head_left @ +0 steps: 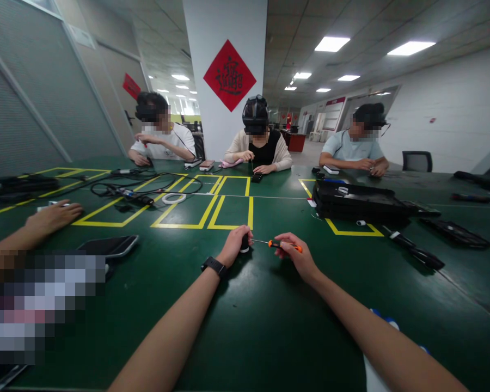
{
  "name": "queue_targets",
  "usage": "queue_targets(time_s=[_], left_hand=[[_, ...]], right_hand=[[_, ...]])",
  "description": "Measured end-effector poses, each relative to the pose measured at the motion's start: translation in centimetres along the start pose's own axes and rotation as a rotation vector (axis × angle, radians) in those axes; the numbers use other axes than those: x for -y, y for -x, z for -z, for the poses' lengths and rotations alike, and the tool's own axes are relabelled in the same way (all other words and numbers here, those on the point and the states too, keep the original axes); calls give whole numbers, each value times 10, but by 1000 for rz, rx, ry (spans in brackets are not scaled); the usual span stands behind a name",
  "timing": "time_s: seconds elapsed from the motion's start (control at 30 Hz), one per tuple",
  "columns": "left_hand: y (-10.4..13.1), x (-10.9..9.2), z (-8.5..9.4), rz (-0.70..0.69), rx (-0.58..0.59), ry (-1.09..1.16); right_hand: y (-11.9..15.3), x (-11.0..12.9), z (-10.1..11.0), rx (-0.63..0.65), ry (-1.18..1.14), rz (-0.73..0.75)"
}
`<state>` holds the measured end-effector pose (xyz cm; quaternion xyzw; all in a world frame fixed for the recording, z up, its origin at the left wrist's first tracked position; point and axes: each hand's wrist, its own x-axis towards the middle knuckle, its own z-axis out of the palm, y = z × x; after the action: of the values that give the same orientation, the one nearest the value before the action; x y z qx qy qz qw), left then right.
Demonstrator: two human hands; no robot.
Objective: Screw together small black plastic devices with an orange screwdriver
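Note:
My left hand [233, 245], with a black watch on its wrist, is closed around a small black object [245, 243] with a whitish lower edge; its kind is not clear, as my fingers cover much of it. An orange and black screwdriver [286, 246] lies across the fingers of my right hand [297, 255], which grip it by the handle. Its thin metal shaft points left, and the tip reaches the black object near my left fingers. Whether the tip touches a screw cannot be made out.
Black trays [355, 201] are stacked at the right on the green table [179, 305]. Tangled black cables [134, 193] and a white tape roll [173, 199] lie at the left. A phone-like device [110, 246] sits near a neighbour's hand [53, 219]. Several people sit opposite.

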<state>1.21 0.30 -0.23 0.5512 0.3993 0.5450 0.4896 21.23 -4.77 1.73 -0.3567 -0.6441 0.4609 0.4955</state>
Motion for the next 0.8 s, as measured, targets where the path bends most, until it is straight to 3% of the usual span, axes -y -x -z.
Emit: queue_targets(time_s=[0.23,0.43,0.67,0.8], left_hand=[[0,3,3,6,-18,-48],[5,-8,-1,-80,57,-110],[8,-17,-3,-129,41,-80],[8,-21,-1,-176,40,-145]], right_hand=[[-2,-2,11,30,384,146],[-6,-11,12,37,590,144],[-10,-11,7,88,696,176],[-19,-3,4,164,710,84]])
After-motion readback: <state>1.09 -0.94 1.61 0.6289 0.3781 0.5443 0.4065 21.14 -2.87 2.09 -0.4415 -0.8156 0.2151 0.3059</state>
